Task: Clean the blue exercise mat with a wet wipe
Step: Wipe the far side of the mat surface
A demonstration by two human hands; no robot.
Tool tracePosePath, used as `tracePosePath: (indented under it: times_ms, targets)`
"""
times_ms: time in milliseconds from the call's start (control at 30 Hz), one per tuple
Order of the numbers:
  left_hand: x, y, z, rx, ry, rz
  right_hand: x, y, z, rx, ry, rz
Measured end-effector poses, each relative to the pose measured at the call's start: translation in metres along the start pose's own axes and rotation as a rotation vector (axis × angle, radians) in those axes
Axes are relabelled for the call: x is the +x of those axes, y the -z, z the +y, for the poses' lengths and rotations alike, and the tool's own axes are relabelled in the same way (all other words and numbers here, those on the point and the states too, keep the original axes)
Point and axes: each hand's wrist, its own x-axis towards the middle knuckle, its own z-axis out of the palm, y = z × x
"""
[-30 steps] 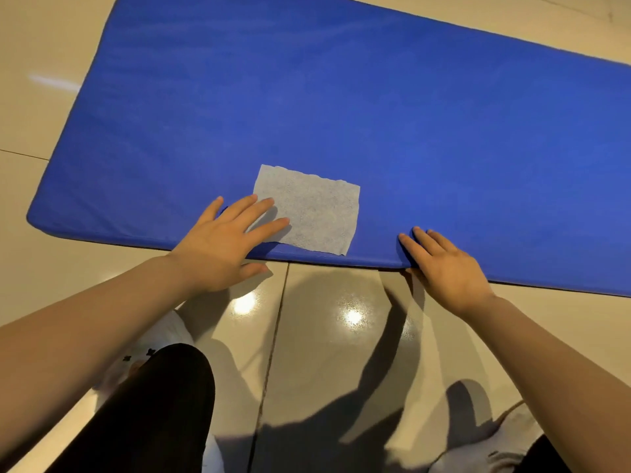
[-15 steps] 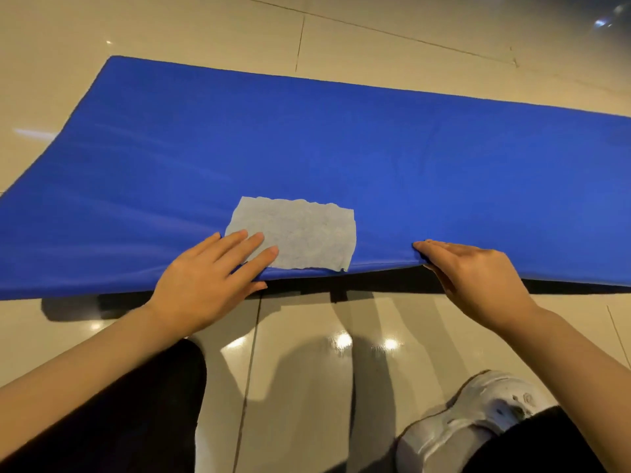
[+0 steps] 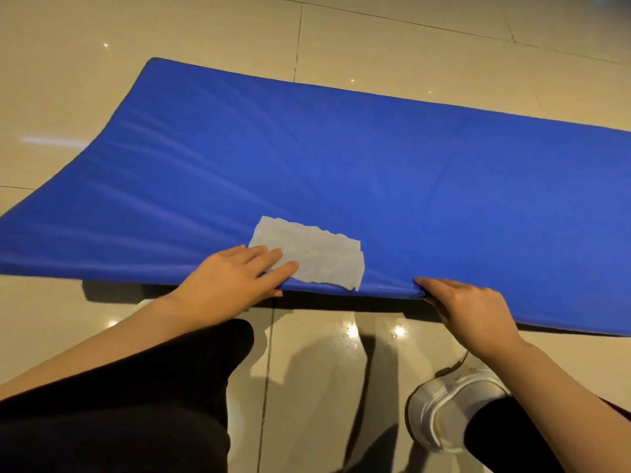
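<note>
The blue exercise mat stretches across the tiled floor, its near edge lifted off the tiles with a dark shadow under it. A pale grey wet wipe lies flat on the mat close to that near edge. My left hand grips the raised edge, fingers on top touching the wipe's left corner and thumb below the edge. My right hand grips the same edge further right, fingers curled over the rim.
Glossy beige floor tiles surround the mat. My black-clad left leg fills the lower left. A white shoe stands at the lower right, near my right forearm.
Both hands have raised the mat's near edge higher off the floor. The view has tilted back, showing the mat's far edge and more tiles. The wipe stays on the mat.
</note>
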Motion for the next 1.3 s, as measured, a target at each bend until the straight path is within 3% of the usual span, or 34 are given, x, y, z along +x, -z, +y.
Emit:
tracePosePath:
  times_ms: [67,167,233,333,400,467,600,733,900,1033,1133,1233,1300]
  targets:
    - [-0.004,-0.011,0.001,0.0,-0.056,-0.054,-0.004,-0.009,-0.006,0.003,-0.038,-0.093]
    - [-0.017,-0.03,-0.002,-0.047,-0.01,-0.251,0.003,-0.024,-0.02,-0.089,-0.096,-0.433]
    - [-0.02,-0.039,-0.002,-0.067,0.02,-0.27,0.008,-0.034,-0.028,-0.076,-0.101,-0.562]
    - [-0.004,-0.054,0.001,-0.171,0.114,-0.229,0.018,-0.047,-0.036,0.147,-0.239,-0.431]
    - [0.019,-0.066,0.005,-0.217,0.165,-0.277,0.033,-0.061,-0.044,0.316,-0.309,-0.319]
    - [0.037,-0.08,0.012,-0.187,0.176,-0.395,0.052,-0.082,-0.054,0.33,-0.299,-0.234]
    - [0.019,-0.107,0.008,-0.14,0.139,-0.526,0.08,-0.123,-0.085,0.413,-0.487,-0.242]
    - [-0.025,-0.094,-0.029,-0.204,0.475,-0.517,0.073,-0.145,-0.105,0.341,-0.576,-0.152]
    - [-0.117,-0.049,-0.09,-0.178,1.24,-0.531,0.067,-0.158,-0.113,0.296,-0.588,-0.03]
    - [-0.127,-0.046,-0.091,-0.105,1.421,-0.553,0.066,-0.162,-0.117,0.278,-0.587,0.022]
    - [-0.088,-0.055,-0.069,-0.099,1.273,-0.659,0.065,-0.165,-0.117,0.276,-0.599,0.031]
    - [-0.046,-0.071,-0.02,-0.181,0.761,-0.61,0.067,-0.164,-0.118,0.265,-0.597,0.037]
    - [-0.035,-0.076,0.004,-0.228,0.521,-0.661,0.066,-0.165,-0.118,0.267,-0.597,0.03]
